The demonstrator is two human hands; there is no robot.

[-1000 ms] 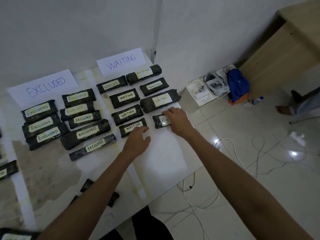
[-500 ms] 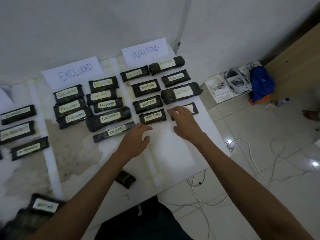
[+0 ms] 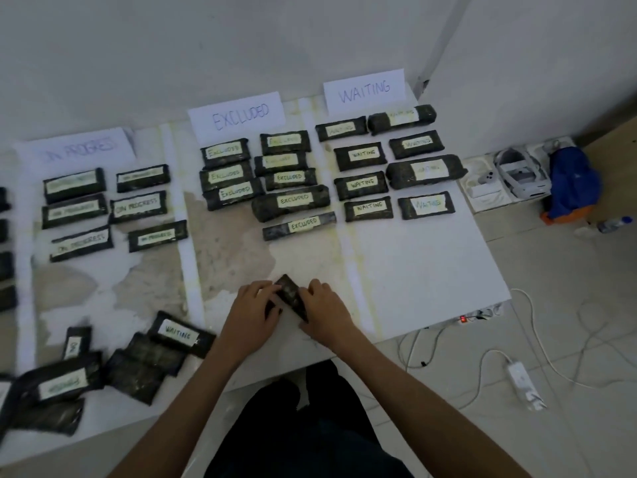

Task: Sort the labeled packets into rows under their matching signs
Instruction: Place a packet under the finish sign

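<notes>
A small dark packet [image 3: 291,295] lies near the table's front edge, its label not visible. My left hand [image 3: 250,317] and my right hand [image 3: 325,315] grip it from either side with curled fingers. Three paper signs stand at the back: ON PROGRESS [image 3: 77,150], EXCLUDED [image 3: 239,115] and WAITING [image 3: 364,89]. Rows of dark labeled packets lie under each sign, such as an EXCLUDED packet [image 3: 299,225] and a WAITING packet [image 3: 425,205]. A loose heap of unsorted packets [image 3: 138,360] lies at the front left, one reading WAITING [image 3: 179,334].
The white table [image 3: 424,288] ends at the right above a tiled floor with cables and a white adapter [image 3: 522,379]. A headset in a box [image 3: 517,174] and a blue bag [image 3: 572,182] sit by the wall. More packets [image 3: 5,267] line the left edge.
Both hands left the WAITING rows and came back to the front edge, where they took hold of a small dark packet. The view swung left, showing the ON PROGRESS rows and the unsorted heap.
</notes>
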